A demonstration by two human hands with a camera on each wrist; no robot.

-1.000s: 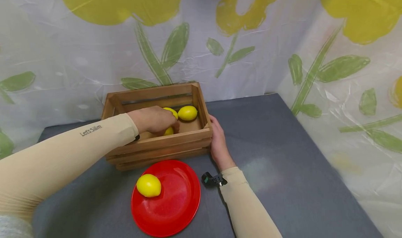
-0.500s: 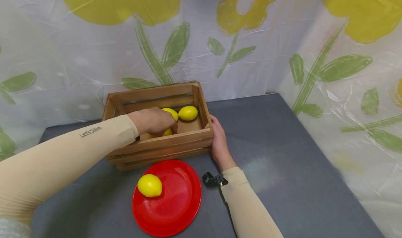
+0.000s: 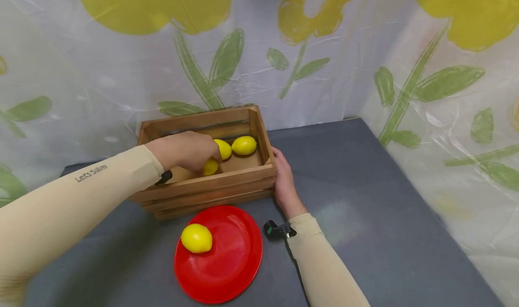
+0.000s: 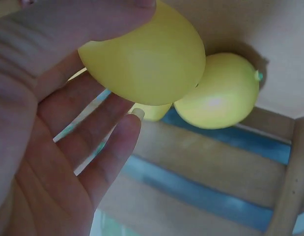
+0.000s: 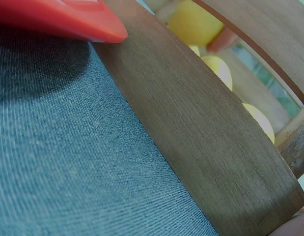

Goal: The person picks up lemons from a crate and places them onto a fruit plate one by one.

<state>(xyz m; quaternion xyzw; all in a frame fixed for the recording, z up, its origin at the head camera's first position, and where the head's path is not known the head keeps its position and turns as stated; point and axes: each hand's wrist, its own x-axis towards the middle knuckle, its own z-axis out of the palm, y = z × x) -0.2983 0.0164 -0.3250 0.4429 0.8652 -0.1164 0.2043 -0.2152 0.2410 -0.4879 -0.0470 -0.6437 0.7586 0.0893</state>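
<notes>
1. The lemon [image 3: 210, 167] in hand is inside the wooden crate [image 3: 211, 190], low down behind its front wall; whether it is clear of the crate's floor, I cannot tell from here.
2. The left hand [image 3: 188, 149] holds it, with the thumb across one side and fingers round the other, while the little finger [image 4: 120, 147] stands away from the skin.
3. Just beyond it in the crate, a second lemon [image 3: 224, 149] and a third lemon [image 3: 244, 145] sit side by side toward the right end. The left hand and arm may hide more.
4. The right hand [image 3: 285, 181] rests against the crate's right end from outside. Its fingertips are out of sight, so I cannot tell whether they grip the wood.
5. In front of the crate is a red plate [image 3: 235, 253], with one lemon [image 3: 196, 238] on its left part.
6. As I judge it, the work is at an early stage: one lemon is out on the plate, one is in hand, and at least two lie untouched in the crate.
7. Everything stands on a dark grey bench [image 3: 344, 199], before a flowered curtain [image 3: 324, 82].
</notes>
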